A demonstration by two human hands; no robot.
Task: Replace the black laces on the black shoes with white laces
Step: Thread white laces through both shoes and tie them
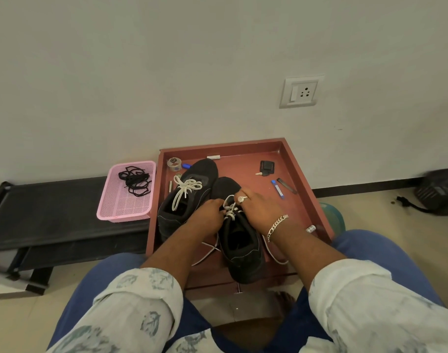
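Both hands, left [209, 212] and right [256, 207], seemingly pinch the white lace [230, 208] on the near shoe [240, 248]; uneven pulling could leave its loose ends mismatched.

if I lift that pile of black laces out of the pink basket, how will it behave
Probably floppy: the black laces lie in loose tangled loops. Likely very light, thin cord. They may come up as one clump, and could snag the pink basket mesh.

I'm sitting in what looks like a room at home, by a plain pale wall [166, 72] with a switch and socket plate [301, 91], beige floor tiles [370, 212], a low black rack [52, 212] and a backpack [439, 192] on the floor.
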